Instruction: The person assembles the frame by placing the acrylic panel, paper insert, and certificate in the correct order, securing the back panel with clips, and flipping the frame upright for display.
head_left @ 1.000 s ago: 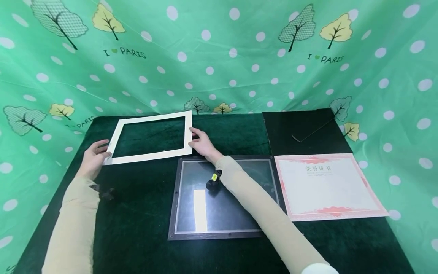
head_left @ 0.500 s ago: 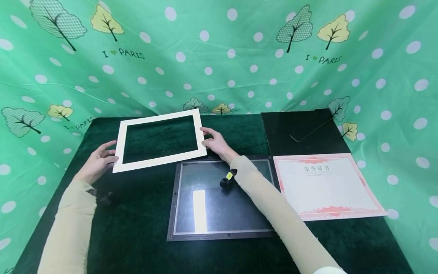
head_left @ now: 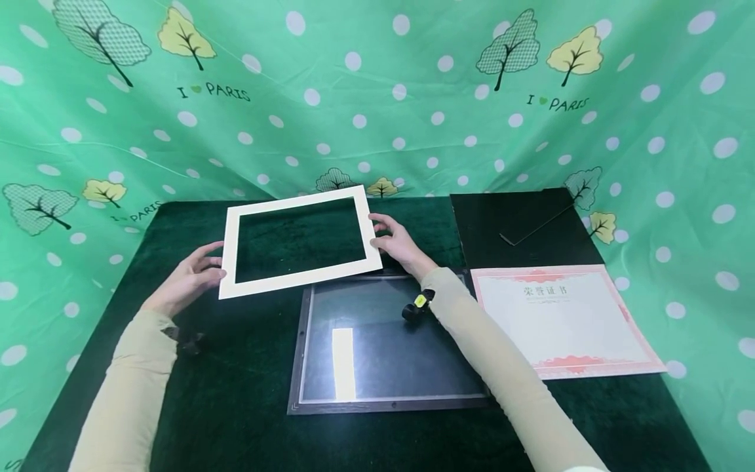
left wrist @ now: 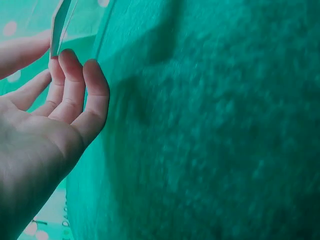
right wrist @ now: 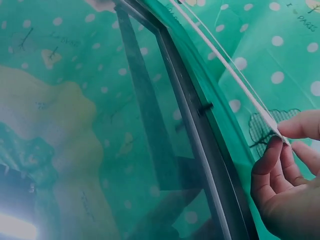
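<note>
A white rectangular picture mat (head_left: 301, 277) with a large window cut in it is held up in the head view, tilted, its right end higher. My left hand (head_left: 187, 278) pinches its left strip between thumb and fingers. My right hand (head_left: 401, 246) pinches the right strip the same way. The mat's lower right part overlaps the far edge of a dark picture frame (head_left: 299, 341) with a glossy clear pane. In the left wrist view the mat (left wrist: 59, 30) shows edge-on at the fingertips. In the right wrist view its thin edge runs to the pinching fingers, beside the frame's rim (right wrist: 200, 135).
Right of the frame lies a pink-bordered certificate (head_left: 578, 328), partly behind the right sleeve. Beyond it is a black backing board (head_left: 480, 226) with a thin leg outlined on it. A dark green cloth (head_left: 236, 406) covers the table, and a dotted green curtain (head_left: 377, 85) surrounds it.
Both hands have carried the mat to the right and somewhat toward me, from the far left of the table to partly over the frame. The frame, certificate and backing board stay put.
</note>
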### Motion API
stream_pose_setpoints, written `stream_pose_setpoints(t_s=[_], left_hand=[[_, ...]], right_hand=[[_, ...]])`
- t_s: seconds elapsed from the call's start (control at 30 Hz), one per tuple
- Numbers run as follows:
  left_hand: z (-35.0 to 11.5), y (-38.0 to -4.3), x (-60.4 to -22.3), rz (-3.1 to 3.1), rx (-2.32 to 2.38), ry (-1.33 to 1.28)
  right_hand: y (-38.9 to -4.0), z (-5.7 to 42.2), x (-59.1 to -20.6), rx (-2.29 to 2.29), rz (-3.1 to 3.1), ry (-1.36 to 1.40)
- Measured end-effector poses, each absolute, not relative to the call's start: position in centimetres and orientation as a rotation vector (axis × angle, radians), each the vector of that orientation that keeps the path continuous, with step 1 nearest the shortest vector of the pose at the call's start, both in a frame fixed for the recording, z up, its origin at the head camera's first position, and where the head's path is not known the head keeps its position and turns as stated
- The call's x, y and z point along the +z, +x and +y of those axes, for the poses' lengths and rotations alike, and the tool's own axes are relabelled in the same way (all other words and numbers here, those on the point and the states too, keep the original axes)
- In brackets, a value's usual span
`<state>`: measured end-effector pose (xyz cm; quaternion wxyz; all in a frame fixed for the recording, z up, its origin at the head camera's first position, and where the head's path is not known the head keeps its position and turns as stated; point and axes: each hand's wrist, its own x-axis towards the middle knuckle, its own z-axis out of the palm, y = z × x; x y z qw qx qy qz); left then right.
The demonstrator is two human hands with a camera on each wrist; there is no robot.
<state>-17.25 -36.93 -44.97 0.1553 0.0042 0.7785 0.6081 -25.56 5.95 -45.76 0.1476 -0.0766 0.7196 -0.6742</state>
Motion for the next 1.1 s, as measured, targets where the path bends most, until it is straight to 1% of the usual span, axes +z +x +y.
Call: stream_pose_setpoints(t_s=[0.27, 0.53, 1.1], left_hand=[[-34.6, -17.3, -44.7, 2.195, 1.775, 0.102], [-32.0, -17.5, -44.8, 2.139, 1.82, 0.181], [-28.9, -16.7, -44.6, 2.1, 1.793, 0.272]], right_hand=[[-24.8, 9.2, -45.3, -1.888, 2.129, -0.212], [-23.3, 12.6, -45.1, -1.851, 2.189, -0.212], [-20.2, 17.3, -44.4, -1.755, 2.237, -0.232]])
